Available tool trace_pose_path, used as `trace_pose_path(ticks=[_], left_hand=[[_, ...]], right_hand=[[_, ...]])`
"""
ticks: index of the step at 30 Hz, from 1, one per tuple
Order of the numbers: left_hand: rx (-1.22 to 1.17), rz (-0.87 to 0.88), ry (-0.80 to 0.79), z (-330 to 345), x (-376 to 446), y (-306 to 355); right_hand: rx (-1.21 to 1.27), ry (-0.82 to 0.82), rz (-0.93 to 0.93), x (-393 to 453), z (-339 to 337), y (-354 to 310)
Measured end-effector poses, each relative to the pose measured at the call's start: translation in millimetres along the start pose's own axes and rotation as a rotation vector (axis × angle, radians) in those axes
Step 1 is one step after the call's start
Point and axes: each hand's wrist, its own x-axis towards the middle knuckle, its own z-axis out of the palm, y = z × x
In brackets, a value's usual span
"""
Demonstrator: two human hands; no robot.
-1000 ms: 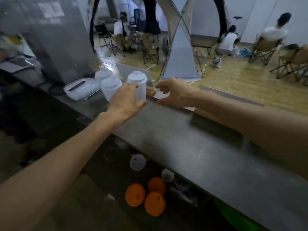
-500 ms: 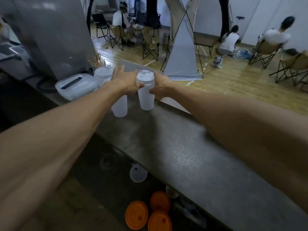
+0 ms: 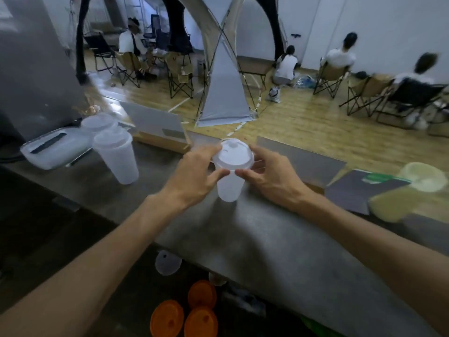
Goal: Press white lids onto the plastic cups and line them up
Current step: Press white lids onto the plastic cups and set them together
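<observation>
Bare counter [image 3: 243, 239] in front; two cups [image 3: 116, 156] left, wooden stand [image 3: 160, 139] behind, yellow cups [image 3: 408, 200] right.

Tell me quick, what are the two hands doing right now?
Left hand: holding the lidded cup, fingers curled round its rim.
Right hand: holding the same cup from the other side.

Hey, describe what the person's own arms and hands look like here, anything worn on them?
Both forearms are bare as far up as the picture shows, with no sleeve in view. The left hand and right hand wear no gloves, and no watch, bracelet or ring shows on the wrists or on the fingers that can be seen. No markings are visible on either arm.
</observation>
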Motion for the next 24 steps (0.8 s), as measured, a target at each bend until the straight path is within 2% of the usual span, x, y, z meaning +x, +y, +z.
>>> trace_pose_path(ticks=[9, 13, 17, 24], left_hand=[[-0.183, 0.363, -0.194, 142, -24, 192], [-0.202, 0.448, -0.274, 189, -24, 256], [-0.236, 0.462, -0.318, 217, -30, 287], [-0.325, 0.459, -0.282, 231, -40, 290]], right_hand=[[-0.149, 0.297, 0.199, -210, -154, 86], [-0.233, 0.341, 0.324, -268, -196, 117], [-0.206, 0.375, 0.356, -300, -217, 132], [-0.115, 0.389, 0.372, -310, -224, 143]])
